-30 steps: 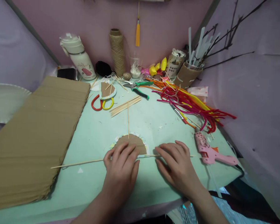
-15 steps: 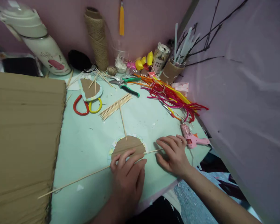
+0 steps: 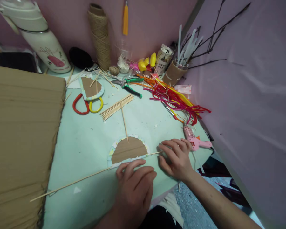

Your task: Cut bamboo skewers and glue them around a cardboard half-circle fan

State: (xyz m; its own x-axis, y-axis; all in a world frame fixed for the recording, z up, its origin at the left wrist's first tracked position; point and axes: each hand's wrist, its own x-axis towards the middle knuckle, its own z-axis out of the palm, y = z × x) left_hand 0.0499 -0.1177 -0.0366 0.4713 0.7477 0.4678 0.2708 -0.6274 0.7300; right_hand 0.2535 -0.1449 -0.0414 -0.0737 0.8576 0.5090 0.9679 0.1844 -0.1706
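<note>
A brown cardboard half-disc (image 3: pixel 130 149) with a pale patterned rim lies flat, and a long thin bamboo stick (image 3: pixel 78 182) runs along its straight lower edge. My left hand (image 3: pixel 135 187) hovers just below that edge, fingers loosely bent and apart, with nothing visible in them. At the stick's right end, my right hand (image 3: pixel 177 157) rests on the table with the tip between thumb and fingers. The exact contact is hidden. A shorter stick (image 3: pixel 124 122) touches the half-disc's top. Near the right fingertips lies a pink glue gun (image 3: pixel 195 141).
A large cardboard sheet (image 3: pixel 21 136) covers the table's left. Behind are bundled sticks (image 3: pixel 116 107), scissors (image 3: pixel 81 108) under another cardboard piece (image 3: pixel 91 87), green-handled pliers (image 3: pixel 132 87) and red and orange pipe cleaners (image 3: pixel 173 98). A bottle (image 3: pixel 47 51) and twine roll (image 3: pixel 98 38) stand along the wall.
My left hand has come off the half-disc and moved toward me, uncovering its straight edge and the stick there. My right hand stays at the stick's end. The view has shifted slightly.
</note>
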